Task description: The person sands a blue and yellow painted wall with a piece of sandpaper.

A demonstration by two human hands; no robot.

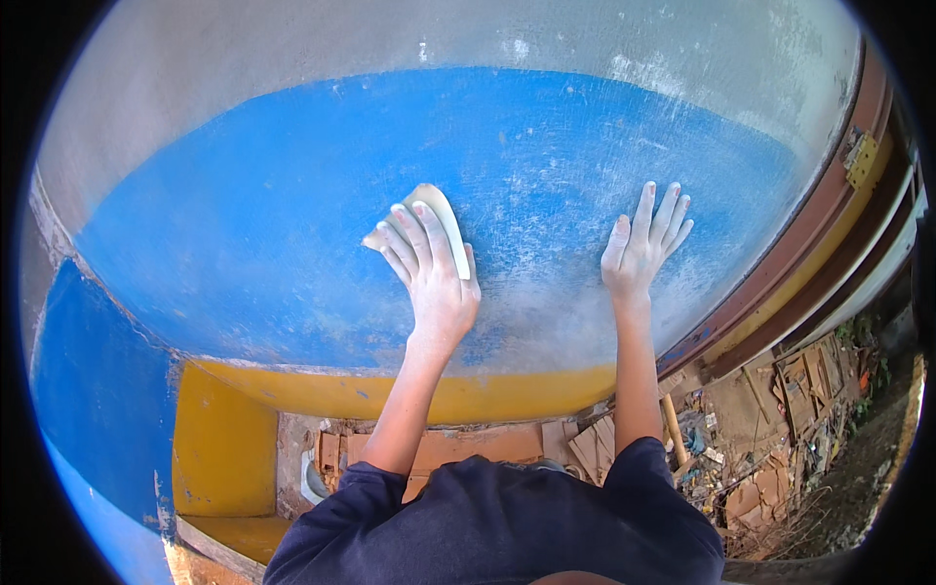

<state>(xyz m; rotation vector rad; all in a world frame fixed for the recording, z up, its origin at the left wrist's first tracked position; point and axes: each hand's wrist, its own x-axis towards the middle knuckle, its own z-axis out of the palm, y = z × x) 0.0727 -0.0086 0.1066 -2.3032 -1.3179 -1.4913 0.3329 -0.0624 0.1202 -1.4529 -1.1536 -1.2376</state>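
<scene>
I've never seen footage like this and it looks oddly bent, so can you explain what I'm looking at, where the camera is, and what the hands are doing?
There is no machine here: these are a person's two bare hands. The one picture comes from a wide fisheye camera worn on the person's head and looking down, which is why straight edges curve. The forearms and dark blue sleeves enter from the bottom. In front is a wall painted blue, with a yellow band below and pale dusty patches. The left hand presses a pale folded sanding sheet, or something like it, flat against the blue paint. The right hand rests open on the wall, fingers spread, holding nothing. Far below lie broken bricks and rubble.
</scene>
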